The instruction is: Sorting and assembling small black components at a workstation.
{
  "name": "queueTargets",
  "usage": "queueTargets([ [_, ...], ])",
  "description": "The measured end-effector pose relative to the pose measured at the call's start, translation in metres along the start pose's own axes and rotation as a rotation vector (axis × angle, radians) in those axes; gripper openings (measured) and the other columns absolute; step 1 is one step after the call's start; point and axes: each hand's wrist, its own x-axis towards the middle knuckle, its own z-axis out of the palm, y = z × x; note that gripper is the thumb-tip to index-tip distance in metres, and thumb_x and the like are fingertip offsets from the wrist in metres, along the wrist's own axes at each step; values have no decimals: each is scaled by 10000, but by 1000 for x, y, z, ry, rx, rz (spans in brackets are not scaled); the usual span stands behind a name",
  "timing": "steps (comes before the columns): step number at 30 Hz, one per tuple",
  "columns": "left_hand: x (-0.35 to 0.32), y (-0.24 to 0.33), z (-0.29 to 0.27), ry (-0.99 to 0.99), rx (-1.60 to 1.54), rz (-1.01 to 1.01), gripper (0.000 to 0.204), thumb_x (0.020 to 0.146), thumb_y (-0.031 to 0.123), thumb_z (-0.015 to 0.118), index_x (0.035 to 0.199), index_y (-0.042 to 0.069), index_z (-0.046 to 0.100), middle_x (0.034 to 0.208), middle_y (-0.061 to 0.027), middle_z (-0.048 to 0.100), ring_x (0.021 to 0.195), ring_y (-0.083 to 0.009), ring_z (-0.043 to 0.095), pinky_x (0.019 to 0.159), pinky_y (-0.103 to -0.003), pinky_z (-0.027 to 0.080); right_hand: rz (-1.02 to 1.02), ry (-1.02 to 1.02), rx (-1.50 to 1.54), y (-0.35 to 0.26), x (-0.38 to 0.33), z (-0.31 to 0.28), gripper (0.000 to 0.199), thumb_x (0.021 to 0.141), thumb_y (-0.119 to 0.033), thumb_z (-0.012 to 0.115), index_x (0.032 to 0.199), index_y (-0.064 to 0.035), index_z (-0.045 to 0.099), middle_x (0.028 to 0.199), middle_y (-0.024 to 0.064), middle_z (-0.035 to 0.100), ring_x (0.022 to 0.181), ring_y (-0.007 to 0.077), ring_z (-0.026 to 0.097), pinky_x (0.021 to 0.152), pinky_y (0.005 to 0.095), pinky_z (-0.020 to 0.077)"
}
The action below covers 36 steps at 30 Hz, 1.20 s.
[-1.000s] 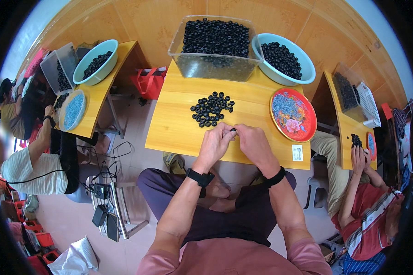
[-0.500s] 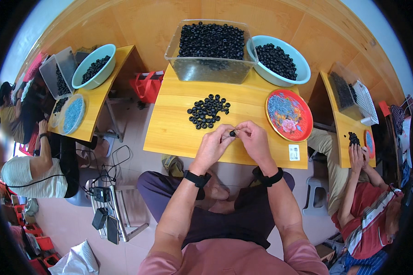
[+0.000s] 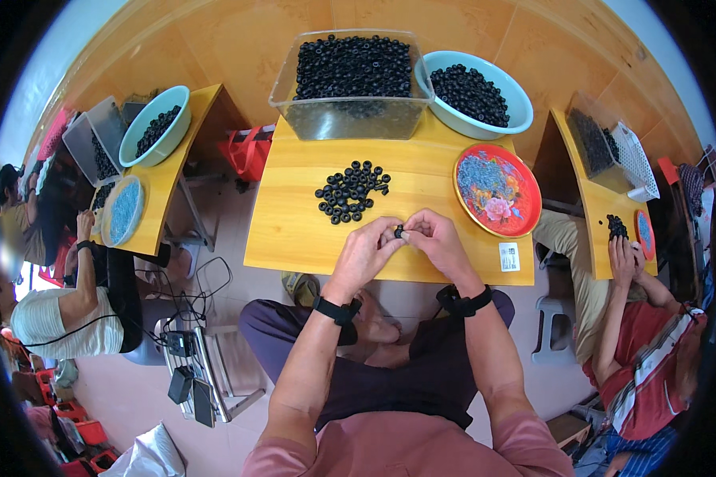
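left hand [image 3: 363,254] and right hand [image 3: 437,242] together at frame centre, fingertips pinched shut on one small black ring [image 3: 398,232] above the yellow table [image 3: 294,230]; loose pile of black rings [image 3: 350,191] just above, upper centre.

— Where does the view sit?

— On the person's head, looking steeply down at the wooden table [image 3: 310,238] and at the lap below it.

— How near?

— Close enough that both forearms rise from the near edge, with the left hand [image 3: 363,253] and right hand [image 3: 436,242] meeting near the middle of the frame.

— And the far side?

— A clear bin [image 3: 350,87] and a teal basin [image 3: 485,119] stand far on the table, with the floor beyond.

— Any distortion?

— Yes, a fisheye: the table's edges bow, and a dark rim rings the frame. Neighbouring tables curve in at left and right.
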Motion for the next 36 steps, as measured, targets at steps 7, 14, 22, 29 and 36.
queueTargets([
  [7, -1, 4, 3, 3, 182, 168, 304, 903, 215, 746, 1068, -6, 619, 831, -132, 608, 716, -284, 617, 655, -382, 509, 34, -85, 65, -1, 0, -11, 83, 895, -5, 669, 969, -22, 634, 886, -2, 656, 808, 58, 609, 736, 217, 491],
  [14, 0, 7, 2, -95, 369, 207, 315, 949, 309, 657, 973, 2, 589, 891, -187, 586, 901, -392, 608, 800, -472, 493, 22, -96, 90, -2, -2, -10, 78, 878, -16, 687, 923, -23, 624, 850, 0, 655, 776, 69, 624, 711, 231, 506],
  [22, -1, 8, 2, -112, 400, 215, 348, 962, 329, 631, 923, -7, 550, 882, -199, 578, 883, -402, 593, 801, -483, 479, 32, -104, 76, 1, -3, -10, 77, 875, -19, 675, 927, -36, 621, 835, -30, 618, 755, 40, 570, 685, 212, 465],
  [29, -2, 7, 1, -129, 414, 224, 332, 972, 325, 612, 911, 6, 543, 882, -200, 581, 890, -407, 590, 811, -482, 479, 43, -96, 32, 1, -2, -9, 77, 861, -31, 676, 913, -32, 620, 827, -16, 626, 756, 55, 582, 694, 225, 475],
  [36, 4, 10, 3, -103, 436, 281, 309, 978, 307, 604, 900, 13, 553, 862, -194, 590, 870, -387, 601, 805, -475, 484, 46, -88, 14, 1, 2, -13, 62, 863, -26, 675, 900, -35, 626, 814, -11, 630, 740, 60, 584, 685, 244, 490],
])
